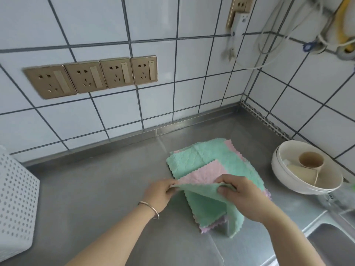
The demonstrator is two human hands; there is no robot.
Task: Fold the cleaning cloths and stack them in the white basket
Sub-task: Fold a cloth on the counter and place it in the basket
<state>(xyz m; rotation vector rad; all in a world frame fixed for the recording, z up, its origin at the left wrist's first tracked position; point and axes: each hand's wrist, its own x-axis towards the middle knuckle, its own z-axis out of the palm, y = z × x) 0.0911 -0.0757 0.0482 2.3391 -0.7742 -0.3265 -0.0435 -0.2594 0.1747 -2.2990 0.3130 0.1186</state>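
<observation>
The white perforated plastic basket [16, 204] stands far left on the steel counter [99, 189]. The left hand [160, 194] and right hand [240, 196] each pinch the raised green cloth [209, 204] over the spread cloth pile [196, 160].

Your left hand [160, 192] and right hand [241, 196] pinch a green cloth [208, 203] above the cloth pile [194, 160]. The white basket [16, 204] stands well apart, far left.
</observation>
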